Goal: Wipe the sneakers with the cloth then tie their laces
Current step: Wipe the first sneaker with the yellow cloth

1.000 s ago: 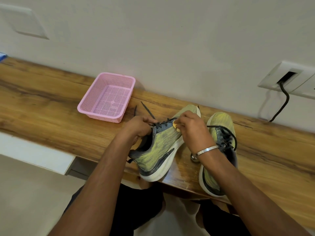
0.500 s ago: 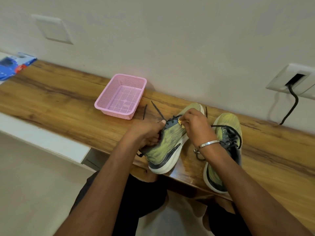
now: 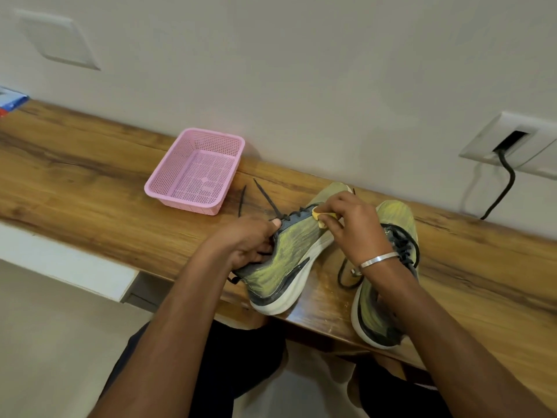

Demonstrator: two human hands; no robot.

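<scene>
Left hand (image 3: 247, 241) gripping the collar of one sneaker (image 3: 286, 260) at the front edge of the counter (image 3: 90, 188) — heel past the edge, shoe tipped on its side. Right hand (image 3: 355, 224) closed around a yellow cloth (image 3: 321, 217), pressed on the laces side. Second sneaker (image 3: 388, 276) just beside, on the right, laces loose. Pink basket (image 3: 196, 173) near the back edge.

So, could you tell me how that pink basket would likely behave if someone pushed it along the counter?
The pink basket looks like thin perforated plastic, so it is probably light. It sits flat on the smooth wooden counter, so it should slide rather than tip. Its walls may flex.
</scene>
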